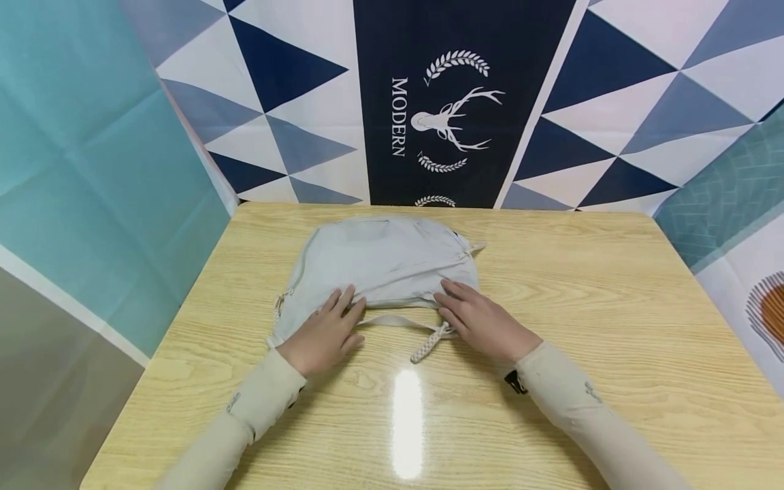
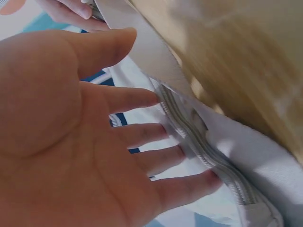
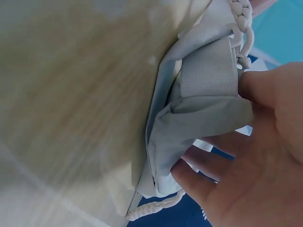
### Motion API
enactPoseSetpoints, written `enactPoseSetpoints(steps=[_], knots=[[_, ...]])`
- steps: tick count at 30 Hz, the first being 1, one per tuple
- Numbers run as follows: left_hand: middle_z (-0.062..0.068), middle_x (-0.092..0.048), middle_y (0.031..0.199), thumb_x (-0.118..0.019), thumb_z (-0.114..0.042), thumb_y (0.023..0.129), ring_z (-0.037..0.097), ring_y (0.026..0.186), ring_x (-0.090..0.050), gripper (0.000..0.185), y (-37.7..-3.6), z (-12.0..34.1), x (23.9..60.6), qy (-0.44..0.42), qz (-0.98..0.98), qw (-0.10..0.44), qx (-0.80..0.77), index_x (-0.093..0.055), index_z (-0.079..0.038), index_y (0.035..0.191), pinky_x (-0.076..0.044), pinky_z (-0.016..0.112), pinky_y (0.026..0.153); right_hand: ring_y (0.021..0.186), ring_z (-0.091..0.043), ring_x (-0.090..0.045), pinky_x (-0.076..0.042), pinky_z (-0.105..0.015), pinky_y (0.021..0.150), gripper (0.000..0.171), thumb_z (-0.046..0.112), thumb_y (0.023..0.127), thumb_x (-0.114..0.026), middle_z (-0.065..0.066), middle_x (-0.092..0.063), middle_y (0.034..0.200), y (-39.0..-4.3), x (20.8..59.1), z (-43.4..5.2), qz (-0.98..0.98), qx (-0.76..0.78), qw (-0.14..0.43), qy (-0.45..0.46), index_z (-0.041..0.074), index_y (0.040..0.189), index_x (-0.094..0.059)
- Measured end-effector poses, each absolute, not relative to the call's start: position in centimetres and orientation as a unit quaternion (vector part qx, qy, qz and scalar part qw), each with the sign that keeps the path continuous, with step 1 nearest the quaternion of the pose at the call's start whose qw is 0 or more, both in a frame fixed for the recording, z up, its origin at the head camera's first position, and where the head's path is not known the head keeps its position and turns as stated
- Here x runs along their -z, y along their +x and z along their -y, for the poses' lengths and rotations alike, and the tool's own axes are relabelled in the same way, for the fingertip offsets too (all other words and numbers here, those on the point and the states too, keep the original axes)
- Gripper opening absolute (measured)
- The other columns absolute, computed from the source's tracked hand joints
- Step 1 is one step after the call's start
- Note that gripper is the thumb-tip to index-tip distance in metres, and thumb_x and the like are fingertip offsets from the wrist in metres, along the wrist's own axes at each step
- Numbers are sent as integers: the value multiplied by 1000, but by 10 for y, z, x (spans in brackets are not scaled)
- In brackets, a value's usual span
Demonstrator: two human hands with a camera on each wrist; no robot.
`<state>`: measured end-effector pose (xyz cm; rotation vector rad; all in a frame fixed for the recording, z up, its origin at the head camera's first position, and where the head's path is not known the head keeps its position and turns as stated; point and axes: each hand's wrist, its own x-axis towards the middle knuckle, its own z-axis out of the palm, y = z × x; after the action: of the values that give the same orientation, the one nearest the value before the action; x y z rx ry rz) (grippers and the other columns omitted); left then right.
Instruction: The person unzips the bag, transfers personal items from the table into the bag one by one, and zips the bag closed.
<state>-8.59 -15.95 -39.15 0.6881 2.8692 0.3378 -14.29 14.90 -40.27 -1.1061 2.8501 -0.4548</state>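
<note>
A wooden table (image 1: 612, 354) fills the lower part of the head view, backed by a patterned cloth backdrop (image 1: 465, 102) of blue and white triangles with a deer emblem. On the far middle of the table lies a pale grey fabric bag (image 1: 386, 262), flat, with a zip along its left edge. The left hand (image 1: 324, 333) rests flat on the bag's near left corner, fingers straight and spread, gripping nothing. The right hand (image 1: 480, 320) lies on the near right edge; its fingers look mostly straight, though the right wrist view suggests the thumb may press a fold of fabric. A grey strap (image 1: 398, 320) runs between the hands, ending in a braided white cord (image 1: 431, 342) just beside the right hand.
</note>
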Motion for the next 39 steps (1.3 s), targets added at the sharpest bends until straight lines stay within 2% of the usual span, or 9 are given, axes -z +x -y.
enactPoseSetpoints(steps=[8, 12, 17, 21, 24, 29, 32, 36, 39], knots=[[24, -11, 162, -51, -36, 104, 46, 148, -12, 65, -129, 165, 393, 218, -962, 106, -129, -27, -3, 156, -31, 64, 107, 140, -42, -37, -32, -53, 112, 42, 22, 106, -46, -27, -39, 151, -183, 403, -139, -926, 149, 18, -346, -3, 139, -54], [21, -13, 163, -49, -37, 105, 43, 149, -13, 63, -137, 165, 397, 205, -967, 86, -122, -29, -5, 156, -31, 65, 107, 140, -41, -38, -30, -53, 113, 42, 23, 107, -46, -25, -40, 151, -187, 401, -141, -927, 167, 17, -334, 0, 140, -54], [21, -22, 161, -53, -42, 102, 43, 147, -20, 62, -120, 162, 402, 220, -972, -18, -80, -37, -10, 153, -29, 68, 107, 139, -43, -37, -28, -56, 113, 44, 26, 105, -51, -26, -42, 149, -161, 397, -158, -924, 167, -49, -339, 3, 143, -52], [17, -22, 162, -57, -54, 97, 41, 149, -17, 72, -101, 160, 402, 241, -962, -119, -39, -35, -18, 155, -23, 69, 109, 146, -42, -22, -18, -62, 114, 59, 40, 99, -59, -21, -30, 158, -134, 396, -182, -930, 139, -101, -325, 14, 150, -44], [14, -17, 164, -52, -68, 92, 40, 150, -12, 84, -91, 160, 403, 240, -956, -168, -20, -27, -23, 158, -18, 70, 111, 150, -40, -12, -14, -66, 112, 75, 54, 92, -63, -17, -20, 163, -122, 398, -196, -936, 110, -130, -309, 22, 155, -36], [10, -1, 167, -32, -85, 86, 39, 151, -4, 96, -77, 158, 405, 222, -957, -184, -25, -16, -27, 160, -11, 72, 111, 150, -41, -9, -15, -69, 109, 97, 72, 79, -65, -15, -15, 164, -110, 408, -209, -941, 76, -162, -286, 25, 157, -30], [10, 2, 167, -24, -89, 84, 41, 151, -6, 99, -71, 157, 407, 217, -957, -191, -28, -18, -26, 160, -10, 73, 110, 150, -42, -10, -15, -70, 109, 104, 75, 75, -65, -15, -15, 165, -107, 411, -212, -942, 74, -173, -277, 23, 158, -29], [13, -7, 166, -21, -89, 83, 41, 150, -9, 100, -67, 157, 408, 215, -954, -208, -30, -22, -25, 160, -13, 74, 109, 150, -40, -10, -13, -69, 110, 105, 76, 75, -64, -15, -17, 164, -105, 411, -211, -941, 83, -178, -275, 22, 158, -28], [12, -8, 166, -20, -89, 83, 40, 151, -6, 100, -66, 156, 410, 209, -956, -202, -35, -19, -25, 160, -12, 73, 109, 149, -41, -12, -13, -69, 110, 104, 77, 76, -61, -17, -20, 163, -105, 410, -210, -940, 85, -178, -277, 22, 158, -28]])
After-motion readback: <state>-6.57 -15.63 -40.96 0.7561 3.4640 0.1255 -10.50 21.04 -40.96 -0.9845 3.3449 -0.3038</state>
